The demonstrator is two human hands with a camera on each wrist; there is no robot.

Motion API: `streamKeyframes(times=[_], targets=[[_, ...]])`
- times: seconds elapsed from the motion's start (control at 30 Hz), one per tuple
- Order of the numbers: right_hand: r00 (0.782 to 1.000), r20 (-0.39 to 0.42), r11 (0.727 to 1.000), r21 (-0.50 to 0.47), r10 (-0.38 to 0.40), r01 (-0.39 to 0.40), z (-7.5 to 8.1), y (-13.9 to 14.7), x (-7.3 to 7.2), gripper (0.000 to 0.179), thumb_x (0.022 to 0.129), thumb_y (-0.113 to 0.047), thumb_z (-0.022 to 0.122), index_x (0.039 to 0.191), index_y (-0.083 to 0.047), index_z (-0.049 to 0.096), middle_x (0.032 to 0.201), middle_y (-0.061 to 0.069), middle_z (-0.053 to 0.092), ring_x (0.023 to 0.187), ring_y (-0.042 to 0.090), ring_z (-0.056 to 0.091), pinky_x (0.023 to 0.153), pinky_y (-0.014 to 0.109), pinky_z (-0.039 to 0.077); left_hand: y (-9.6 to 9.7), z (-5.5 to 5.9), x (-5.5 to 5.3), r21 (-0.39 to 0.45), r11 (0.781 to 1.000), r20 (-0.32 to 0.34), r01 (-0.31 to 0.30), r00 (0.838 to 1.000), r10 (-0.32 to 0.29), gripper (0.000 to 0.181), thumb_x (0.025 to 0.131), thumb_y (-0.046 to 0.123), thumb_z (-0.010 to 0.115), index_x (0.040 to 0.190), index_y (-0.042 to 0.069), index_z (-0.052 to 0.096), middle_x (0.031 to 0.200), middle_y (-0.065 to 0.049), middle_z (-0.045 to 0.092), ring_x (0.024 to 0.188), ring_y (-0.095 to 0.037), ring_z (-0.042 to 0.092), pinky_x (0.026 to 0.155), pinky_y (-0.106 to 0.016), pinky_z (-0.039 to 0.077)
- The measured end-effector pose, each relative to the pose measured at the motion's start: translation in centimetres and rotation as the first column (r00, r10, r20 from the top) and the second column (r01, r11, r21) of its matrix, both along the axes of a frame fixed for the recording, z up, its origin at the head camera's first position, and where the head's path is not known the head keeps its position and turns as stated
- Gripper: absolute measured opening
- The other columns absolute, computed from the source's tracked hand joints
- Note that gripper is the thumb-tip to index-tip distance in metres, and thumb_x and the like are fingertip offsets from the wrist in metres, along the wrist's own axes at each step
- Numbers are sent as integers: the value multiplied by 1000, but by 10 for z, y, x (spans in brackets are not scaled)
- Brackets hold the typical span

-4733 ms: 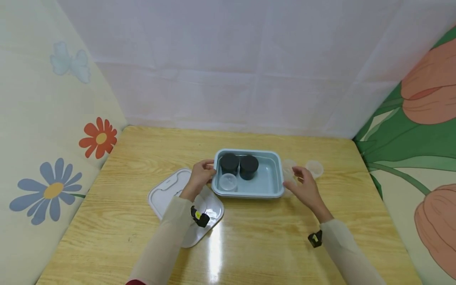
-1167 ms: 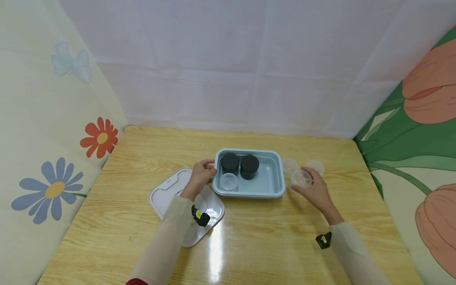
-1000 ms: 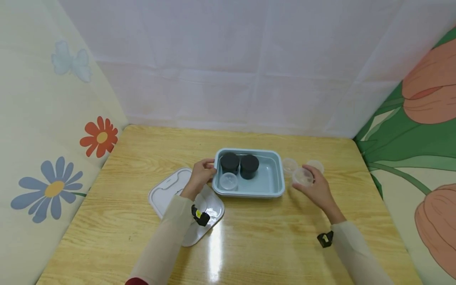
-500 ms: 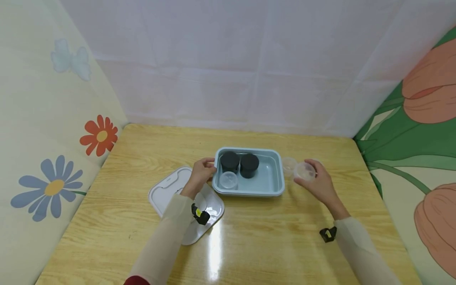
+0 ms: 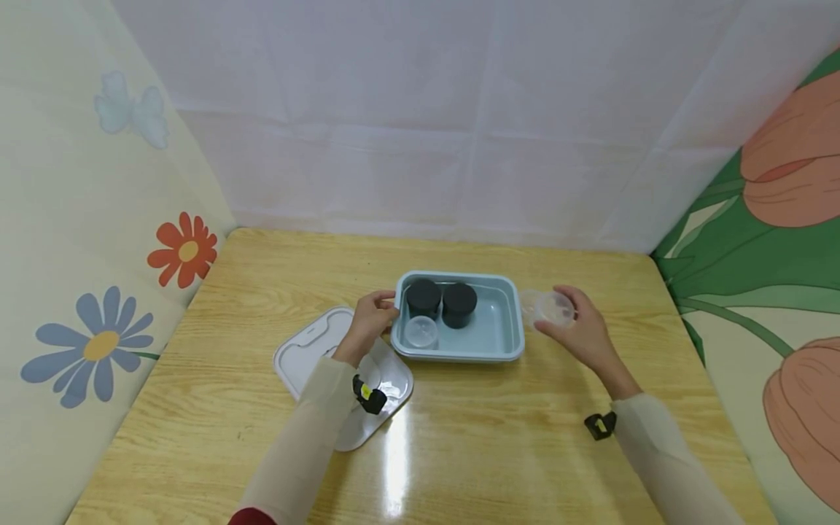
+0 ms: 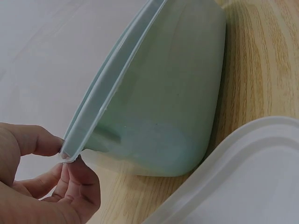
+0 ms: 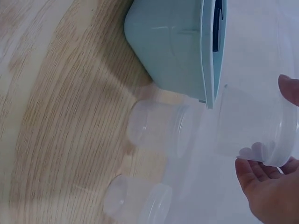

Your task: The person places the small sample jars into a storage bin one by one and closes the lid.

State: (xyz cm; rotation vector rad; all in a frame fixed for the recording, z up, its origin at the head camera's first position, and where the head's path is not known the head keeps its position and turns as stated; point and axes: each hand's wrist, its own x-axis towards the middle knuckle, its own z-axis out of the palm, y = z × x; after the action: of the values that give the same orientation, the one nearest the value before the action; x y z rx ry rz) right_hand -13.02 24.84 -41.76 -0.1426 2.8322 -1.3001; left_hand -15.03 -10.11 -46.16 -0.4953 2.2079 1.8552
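Our right hand (image 5: 586,334), curled wide round a clear cup (image 5: 553,310), could drop it among the standing cups (image 7: 156,126) beside it if its grip slackens, while our left hand (image 5: 369,322) pinches the tub (image 5: 459,357).

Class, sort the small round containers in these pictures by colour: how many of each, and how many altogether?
Black containers: 2, both in the light blue bin
Clear containers: 4, one in the bin, one in the right hand, two on the table
Total: 6
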Motion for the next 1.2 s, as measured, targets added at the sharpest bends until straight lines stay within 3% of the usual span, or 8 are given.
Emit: streamKeyframes(times=[0.33, 0.7, 1.0, 1.2], targets=[[999, -41, 999, -42, 24, -25, 1, -16, -2, 73, 77, -23, 77, 136, 2, 42, 139, 24, 43, 125, 38, 42, 100, 56, 38, -1, 0, 0, 1, 1000, -6, -5, 1000, 5, 45, 83, -4, 54, 128, 0, 55, 94, -8, 54, 71, -9, 53, 54, -19, 49], [997, 30, 997, -51, 66, -65, 1, -33, -6, 72, 79, -21, 76, 138, -1, 40, 142, 21, 41, 129, 36, 40, 104, 54, 36, 0, -1, -1, 0, 1000, 7, -13, 1000, 13, 45, 83, -4, 55, 127, 1, 56, 93, -7, 54, 70, -10, 52, 53, -19, 49], [995, 22, 990, -104, 94, -91, -7, -47, -6, 72, 76, -18, 78, 137, -2, 42, 137, 20, 46, 121, 35, 46, 98, 52, 40, 0, -3, -2, 13, 1000, 10, -17, 1000, 17, 45, 83, -5, 55, 127, 1, 56, 92, -7, 53, 71, -10, 52, 54, -19, 49], [992, 47, 988, -108, 117, -111, -14, -56, -4, 72, 77, -19, 78, 138, -4, 42, 141, 19, 43, 126, 34, 43, 102, 54, 39, 0, -2, -2, 11, 1000, 14, -17, 1000, 17, 45, 83, -4, 56, 128, 1, 55, 94, -8, 53, 71, -10, 52, 53, -19, 48]])
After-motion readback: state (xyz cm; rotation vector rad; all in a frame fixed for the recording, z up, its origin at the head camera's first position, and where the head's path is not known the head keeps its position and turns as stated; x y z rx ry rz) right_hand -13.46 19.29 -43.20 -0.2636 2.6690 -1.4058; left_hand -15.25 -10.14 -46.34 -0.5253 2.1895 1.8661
